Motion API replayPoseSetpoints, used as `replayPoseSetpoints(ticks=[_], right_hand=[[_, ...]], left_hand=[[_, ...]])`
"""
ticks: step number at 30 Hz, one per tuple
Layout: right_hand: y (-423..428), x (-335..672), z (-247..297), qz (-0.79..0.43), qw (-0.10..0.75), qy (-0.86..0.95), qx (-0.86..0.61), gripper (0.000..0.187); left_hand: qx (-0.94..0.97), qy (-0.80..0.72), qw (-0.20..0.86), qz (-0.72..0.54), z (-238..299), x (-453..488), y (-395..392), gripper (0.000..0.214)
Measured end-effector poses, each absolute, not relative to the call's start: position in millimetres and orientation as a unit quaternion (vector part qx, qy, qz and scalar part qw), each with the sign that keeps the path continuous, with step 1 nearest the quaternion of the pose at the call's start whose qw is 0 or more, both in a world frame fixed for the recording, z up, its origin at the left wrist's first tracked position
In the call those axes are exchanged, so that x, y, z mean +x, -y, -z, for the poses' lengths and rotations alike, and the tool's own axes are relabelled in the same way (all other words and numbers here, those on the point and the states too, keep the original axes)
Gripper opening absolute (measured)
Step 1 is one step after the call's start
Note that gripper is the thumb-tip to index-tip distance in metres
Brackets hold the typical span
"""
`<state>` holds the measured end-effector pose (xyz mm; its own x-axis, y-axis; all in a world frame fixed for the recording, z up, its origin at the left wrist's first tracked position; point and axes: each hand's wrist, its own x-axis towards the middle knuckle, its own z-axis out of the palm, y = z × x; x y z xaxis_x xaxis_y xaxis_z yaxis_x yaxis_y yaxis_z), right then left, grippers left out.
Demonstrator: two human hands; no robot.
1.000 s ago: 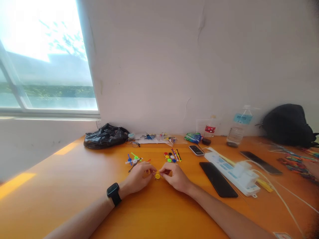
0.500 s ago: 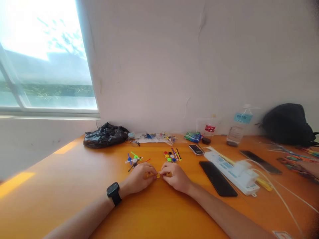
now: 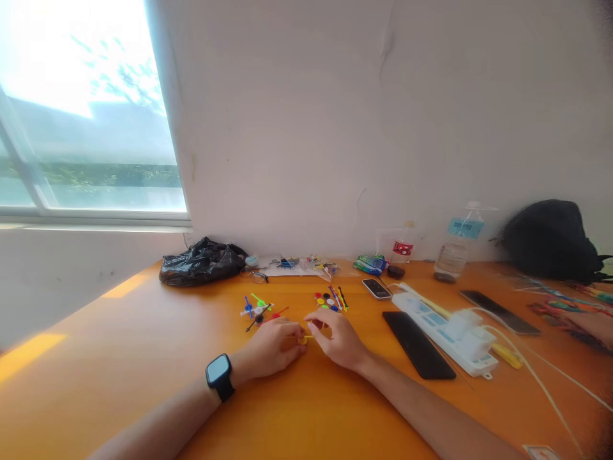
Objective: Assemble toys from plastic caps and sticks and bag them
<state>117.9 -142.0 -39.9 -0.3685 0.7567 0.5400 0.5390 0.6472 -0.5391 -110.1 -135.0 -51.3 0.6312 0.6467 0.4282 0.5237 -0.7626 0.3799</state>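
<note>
My left hand (image 3: 272,347), with a black smartwatch (image 3: 219,376) on its wrist, rests on the orange table (image 3: 143,358) with its fingers pinched on a small yellow disc (image 3: 302,340). A thin yellow stick pokes out of the disc toward my right hand (image 3: 338,337). That hand sits just right of the disc with its fingers curled; what they pinch is too small to name. Just beyond both hands lie small coloured discs and sticks (image 3: 329,300) and a joined cluster of sticks (image 3: 258,310).
A black plastic bag (image 3: 202,268), glasses (image 3: 255,276) and a pack of parts line the wall. To the right lie two phones (image 3: 417,345), a white power strip (image 3: 447,332) with cables, a water bottle (image 3: 454,252) and a black backpack (image 3: 550,239).
My right hand has drawn slightly away from the yellow disc and opened a little, baring the thin yellow stick. My left wrist turned, so the watch face shows.
</note>
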Motion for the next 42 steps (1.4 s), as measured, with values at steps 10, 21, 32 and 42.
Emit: replayPoseSetpoints(ticks=[10, 21, 32, 42], right_hand=[[110.0, 142.6, 44.3, -0.092, 0.430, 0.742, -0.506, 0.022], [107.1, 202.3, 5.1, -0.014, 0.252, 0.822, -0.511, 0.025], [102.1, 229.9, 24.5, -0.076, 0.280, 0.794, -0.534, 0.025], [109.2, 207.5, 28.7, -0.052, 0.319, 0.807, -0.495, 0.027]], left_hand=[[0.899, -0.350, 0.061, -0.258, 52.6, -102.6, 144.6, 0.012], [0.907, -0.309, 0.074, -0.277, 52.6, -104.1, 141.9, 0.009], [0.900, -0.307, 0.053, -0.305, 50.6, -106.9, 135.9, 0.025], [0.853, -0.410, 0.006, -0.324, 52.2, -125.1, 113.0, 0.025]])
